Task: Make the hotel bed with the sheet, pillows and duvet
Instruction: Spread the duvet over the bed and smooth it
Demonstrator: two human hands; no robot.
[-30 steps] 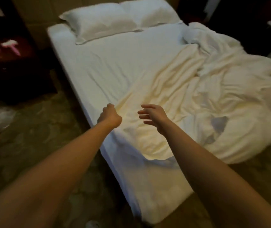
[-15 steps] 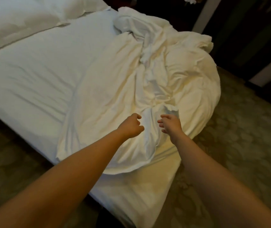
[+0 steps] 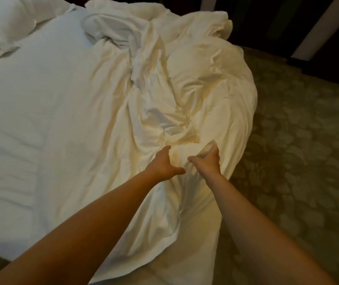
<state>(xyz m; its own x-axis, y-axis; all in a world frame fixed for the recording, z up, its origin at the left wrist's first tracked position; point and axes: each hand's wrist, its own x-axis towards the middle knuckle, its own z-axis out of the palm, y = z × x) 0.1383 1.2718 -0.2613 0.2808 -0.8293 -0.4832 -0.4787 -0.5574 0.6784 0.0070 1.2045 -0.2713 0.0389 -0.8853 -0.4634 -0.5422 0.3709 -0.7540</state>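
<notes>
A crumpled cream duvet (image 3: pixel 197 89) lies heaped on the right half of the bed and hangs over its right edge. The white sheet (image 3: pixel 41 120) covers the mattress on the left, with light wrinkles. Part of a white pillow (image 3: pixel 1 27) shows at the top left corner. My left hand (image 3: pixel 164 164) rests on the duvet near its lower end, thumb spread, fingertips sunk in the folds. Just to the right of it, my right hand (image 3: pixel 206 162) grips a fold of the duvet, with fabric bunched over its fingers.
Patterned green carpet (image 3: pixel 300 161) runs along the right side of the bed and shows at the lower left corner. Dark furniture with pale upright posts (image 3: pixel 316 29) stands at the top right, beyond the carpet.
The view swung right and closer, from the bed's left side to the duvet heap. Both hands reached forward into the duvet, and the right hand took hold of a fold.
</notes>
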